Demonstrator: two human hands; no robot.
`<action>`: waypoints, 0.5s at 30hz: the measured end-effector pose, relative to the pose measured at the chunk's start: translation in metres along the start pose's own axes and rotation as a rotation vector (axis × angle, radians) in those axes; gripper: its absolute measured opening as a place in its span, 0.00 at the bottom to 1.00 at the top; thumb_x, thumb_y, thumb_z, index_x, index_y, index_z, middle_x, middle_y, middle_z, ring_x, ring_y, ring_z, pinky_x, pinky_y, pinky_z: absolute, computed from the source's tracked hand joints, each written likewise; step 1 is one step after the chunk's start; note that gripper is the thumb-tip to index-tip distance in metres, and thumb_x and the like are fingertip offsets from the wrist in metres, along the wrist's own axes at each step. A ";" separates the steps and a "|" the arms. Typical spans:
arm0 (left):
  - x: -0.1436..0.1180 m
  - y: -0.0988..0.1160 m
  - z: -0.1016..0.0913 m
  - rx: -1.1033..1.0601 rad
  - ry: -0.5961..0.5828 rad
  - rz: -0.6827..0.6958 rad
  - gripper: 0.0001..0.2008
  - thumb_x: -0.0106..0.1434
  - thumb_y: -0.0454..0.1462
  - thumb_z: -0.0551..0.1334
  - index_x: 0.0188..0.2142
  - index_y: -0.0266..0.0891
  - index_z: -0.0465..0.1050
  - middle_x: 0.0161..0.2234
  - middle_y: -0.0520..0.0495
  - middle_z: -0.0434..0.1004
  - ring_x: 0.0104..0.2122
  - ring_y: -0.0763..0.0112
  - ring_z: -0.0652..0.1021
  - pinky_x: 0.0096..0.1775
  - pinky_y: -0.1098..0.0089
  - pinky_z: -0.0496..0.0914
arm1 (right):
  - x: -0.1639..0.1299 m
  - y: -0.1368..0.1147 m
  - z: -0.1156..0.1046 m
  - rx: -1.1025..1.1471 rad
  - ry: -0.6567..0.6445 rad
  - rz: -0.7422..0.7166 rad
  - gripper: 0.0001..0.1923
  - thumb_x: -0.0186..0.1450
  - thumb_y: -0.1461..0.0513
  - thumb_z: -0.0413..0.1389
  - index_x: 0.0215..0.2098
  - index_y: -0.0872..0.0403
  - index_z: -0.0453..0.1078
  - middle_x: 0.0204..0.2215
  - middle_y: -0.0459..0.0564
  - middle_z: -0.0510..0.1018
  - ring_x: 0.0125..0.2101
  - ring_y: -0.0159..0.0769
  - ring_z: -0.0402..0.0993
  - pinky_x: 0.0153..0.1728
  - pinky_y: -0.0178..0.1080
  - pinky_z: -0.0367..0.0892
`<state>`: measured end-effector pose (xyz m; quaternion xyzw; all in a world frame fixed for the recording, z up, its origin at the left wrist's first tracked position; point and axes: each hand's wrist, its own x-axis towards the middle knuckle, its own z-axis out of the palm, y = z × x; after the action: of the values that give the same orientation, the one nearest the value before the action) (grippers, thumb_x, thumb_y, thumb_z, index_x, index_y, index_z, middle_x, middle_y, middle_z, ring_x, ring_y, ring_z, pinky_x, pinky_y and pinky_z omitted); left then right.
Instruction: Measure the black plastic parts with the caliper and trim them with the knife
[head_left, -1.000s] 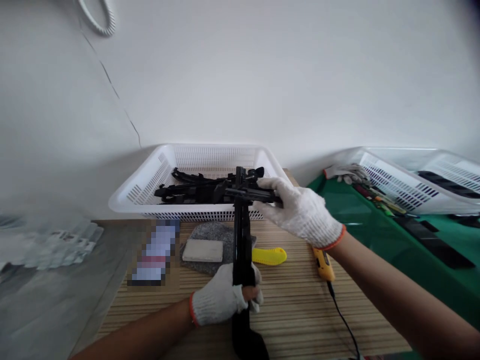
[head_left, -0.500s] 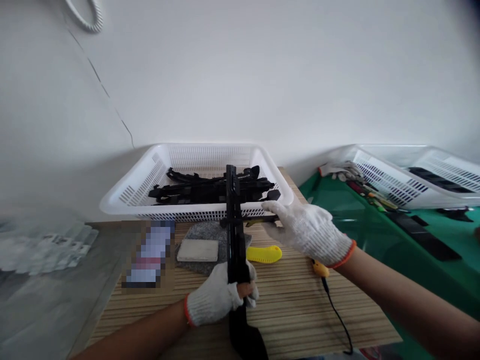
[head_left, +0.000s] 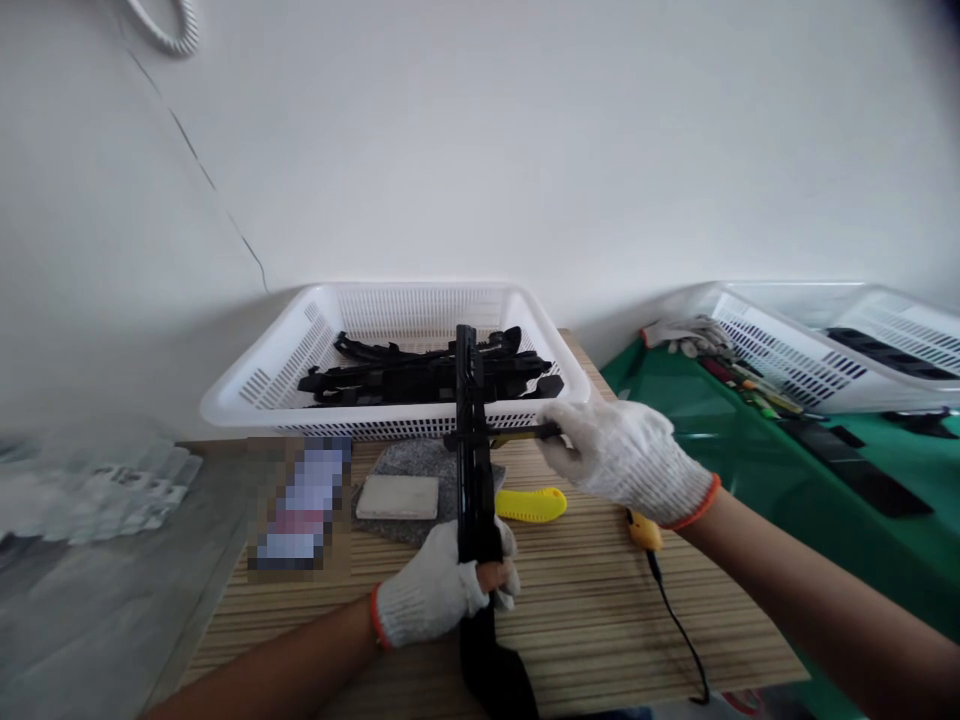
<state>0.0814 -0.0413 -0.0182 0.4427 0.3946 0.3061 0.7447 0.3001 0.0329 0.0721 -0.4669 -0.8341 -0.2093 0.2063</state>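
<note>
My left hand [head_left: 442, 590], in a white knit glove, grips a long black plastic part [head_left: 471, 450] that stands upright over the wooden table [head_left: 600, 620]. Gloved too, my right hand [head_left: 626, 460] holds a thin dark tool [head_left: 517, 434] whose tip rests against the part's side about halfway up. Behind the part stands a white perforated basket [head_left: 255, 385] with several similar black parts [head_left: 405, 375] inside.
On the table lie a grey pad [head_left: 420, 462] with a pale block [head_left: 397, 497], a yellow handle [head_left: 531, 504], a yellow corded tool [head_left: 643, 533] and a blurred packet [head_left: 300, 505]. Right: a green surface [head_left: 705, 420], another white basket [head_left: 817, 360], spare gloves [head_left: 686, 335].
My right hand came down from the top of the black part, near the basket, to its middle, now holding the thin tool against it. The left hand kept its grip.
</note>
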 end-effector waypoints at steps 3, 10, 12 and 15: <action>-0.001 0.002 0.001 -0.016 0.009 -0.025 0.30 0.46 0.56 0.76 0.33 0.37 0.69 0.25 0.50 0.77 0.24 0.70 0.78 0.29 0.68 0.73 | -0.002 0.000 -0.010 0.094 0.146 -0.005 0.16 0.67 0.56 0.49 0.32 0.54 0.76 0.18 0.46 0.76 0.16 0.31 0.69 0.19 0.35 0.48; -0.002 0.009 0.005 -0.030 0.027 -0.043 0.30 0.45 0.56 0.77 0.33 0.37 0.69 0.25 0.50 0.77 0.24 0.71 0.77 0.30 0.67 0.73 | -0.024 -0.005 -0.007 -0.012 0.197 -0.038 0.18 0.68 0.49 0.53 0.37 0.55 0.74 0.14 0.44 0.76 0.12 0.33 0.68 0.18 0.36 0.47; -0.001 0.008 0.005 -0.043 0.025 -0.041 0.30 0.45 0.55 0.77 0.33 0.37 0.68 0.24 0.51 0.77 0.24 0.71 0.77 0.30 0.67 0.74 | -0.030 -0.006 -0.004 -0.015 0.177 -0.035 0.14 0.67 0.54 0.51 0.37 0.54 0.74 0.15 0.44 0.77 0.12 0.33 0.69 0.18 0.36 0.46; 0.000 0.005 0.003 -0.031 0.010 -0.023 0.28 0.47 0.53 0.76 0.33 0.38 0.68 0.24 0.51 0.77 0.24 0.71 0.77 0.30 0.67 0.74 | -0.033 -0.010 -0.002 -0.027 0.141 -0.023 0.14 0.66 0.56 0.51 0.39 0.55 0.75 0.16 0.45 0.77 0.12 0.35 0.70 0.18 0.36 0.43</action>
<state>0.0834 -0.0402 -0.0130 0.4251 0.3988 0.3057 0.7529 0.3078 0.0038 0.0543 -0.4442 -0.8198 -0.2551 0.2559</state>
